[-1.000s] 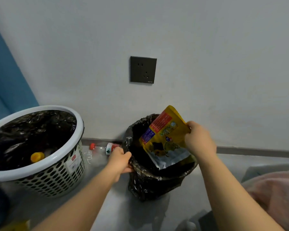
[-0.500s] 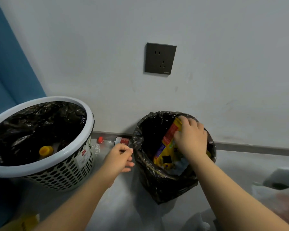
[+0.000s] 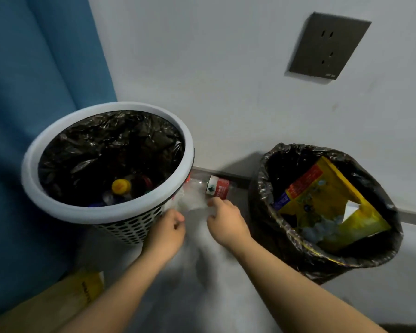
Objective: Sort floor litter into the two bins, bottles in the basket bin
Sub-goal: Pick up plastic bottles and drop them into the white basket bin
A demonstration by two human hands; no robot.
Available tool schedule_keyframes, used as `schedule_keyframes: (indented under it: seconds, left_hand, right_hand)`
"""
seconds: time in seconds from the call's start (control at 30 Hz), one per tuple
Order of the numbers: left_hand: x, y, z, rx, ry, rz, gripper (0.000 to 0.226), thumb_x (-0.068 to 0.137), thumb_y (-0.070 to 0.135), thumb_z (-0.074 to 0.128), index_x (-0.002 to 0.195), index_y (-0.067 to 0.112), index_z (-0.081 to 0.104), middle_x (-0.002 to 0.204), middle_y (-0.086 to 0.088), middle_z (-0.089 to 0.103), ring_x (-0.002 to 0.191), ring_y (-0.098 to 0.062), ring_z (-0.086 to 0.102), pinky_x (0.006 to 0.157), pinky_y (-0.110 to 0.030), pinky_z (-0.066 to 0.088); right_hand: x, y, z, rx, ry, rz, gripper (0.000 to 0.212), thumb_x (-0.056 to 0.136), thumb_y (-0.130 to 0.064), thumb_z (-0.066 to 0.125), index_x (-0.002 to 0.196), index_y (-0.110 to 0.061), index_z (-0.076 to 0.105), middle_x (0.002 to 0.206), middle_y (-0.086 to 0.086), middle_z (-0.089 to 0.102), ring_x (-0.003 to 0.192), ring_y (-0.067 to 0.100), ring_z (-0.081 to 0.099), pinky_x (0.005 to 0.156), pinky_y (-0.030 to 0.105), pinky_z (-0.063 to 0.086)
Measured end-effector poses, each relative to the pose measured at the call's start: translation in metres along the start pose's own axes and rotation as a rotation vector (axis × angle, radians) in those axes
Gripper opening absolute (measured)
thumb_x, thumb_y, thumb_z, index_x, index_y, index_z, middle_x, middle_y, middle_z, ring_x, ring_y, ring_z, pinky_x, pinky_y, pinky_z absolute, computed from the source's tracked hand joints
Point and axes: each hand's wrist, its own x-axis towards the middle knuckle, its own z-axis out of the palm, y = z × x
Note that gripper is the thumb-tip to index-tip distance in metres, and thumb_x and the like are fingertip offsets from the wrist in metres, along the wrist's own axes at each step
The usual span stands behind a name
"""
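currently both hands reaching for clear bottle (image 3: 217, 188), lying on floor against skirting between basket bin (image 3: 106, 213) and black bag bin (image 3: 262, 179). right hand (image 3: 226, 221) hovering, fingertips just beside red label, gripping nothing. left hand (image 3: 166, 228) hanging loosely curled, holding nothing. advising: gripping mid-body, lifting clear of basket rim, releasing inside.
counting: two bins, one floor bottle, one yellow packet (image 3: 327, 205) sitting in bag bin, one yellow cap (image 3: 121, 186) showing in basket, possibly more bottles beneath.

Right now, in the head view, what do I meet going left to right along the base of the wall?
blue curtain → basket bin → clear bottle with a red label, lying on the floor → black-bagged bin, with the yellow packet inside it.
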Motion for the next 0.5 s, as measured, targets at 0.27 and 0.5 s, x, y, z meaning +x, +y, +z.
schedule_keyframes:
  seconds: [0.27, 0.5]
  left_hand:
    - [0.025, -0.048, 0.026, 0.231, -0.130, -0.101, 0.028, 0.090, 0.019, 0.053, 0.118, 0.015, 0.054, 0.126, -0.007, 0.056, 0.114, -0.026, 0.054, 0.097, -0.033, 0.044]
    - [0.035, -0.076, 0.036, 0.541, -0.319, -0.099, 0.054, 0.090, 0.033, 0.051, 0.135, 0.011, 0.031, 0.151, -0.003, 0.022, 0.130, -0.029, 0.040, 0.104, -0.038, 0.038]
  right_hand:
    - [0.057, 0.035, 0.027, -0.120, 0.001, 0.216, 0.042, 0.088, -0.019, 0.049, 0.130, -0.019, 0.041, 0.137, 0.009, 0.035, 0.126, 0.031, 0.033, 0.105, 0.035, 0.031]
    - [0.105, 0.025, 0.036, -0.097, 0.105, 0.205, 0.052, 0.086, -0.021, 0.055, 0.136, -0.018, 0.037, 0.147, 0.006, 0.028, 0.131, 0.031, 0.028, 0.107, 0.039, 0.026]
